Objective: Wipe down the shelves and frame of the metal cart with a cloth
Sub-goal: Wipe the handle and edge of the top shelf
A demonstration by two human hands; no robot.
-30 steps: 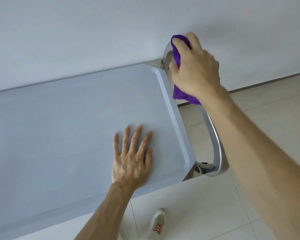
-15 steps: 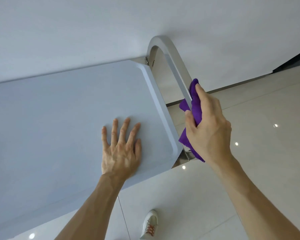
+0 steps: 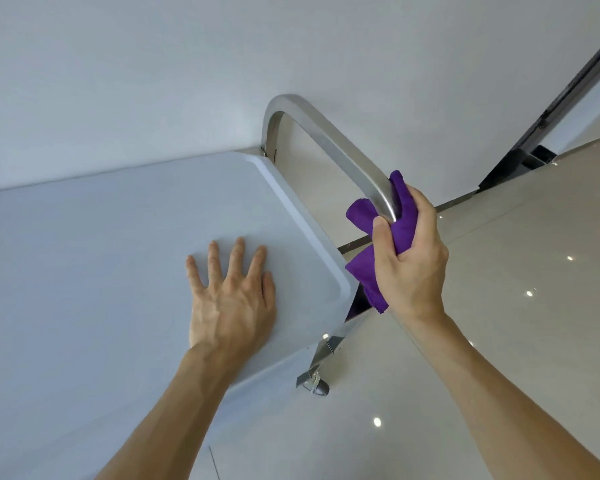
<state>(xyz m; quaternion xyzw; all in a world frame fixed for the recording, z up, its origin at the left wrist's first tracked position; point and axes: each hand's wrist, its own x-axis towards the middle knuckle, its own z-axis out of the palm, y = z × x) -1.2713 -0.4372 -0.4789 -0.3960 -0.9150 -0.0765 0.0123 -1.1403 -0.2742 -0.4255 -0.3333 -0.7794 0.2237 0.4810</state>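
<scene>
two hands: a left hand at 7 o'clock and a right hand at 3 o'clock. one cloth. one cart, showing one shelf, one handle at 12 o'clock, one wheel at 5 o'clock.

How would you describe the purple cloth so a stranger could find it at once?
Start at the metal cart against the wall, then follow its curved steel handle. The purple cloth is bunched around that bar in the right hand, the only vividly coloured thing here.
</scene>
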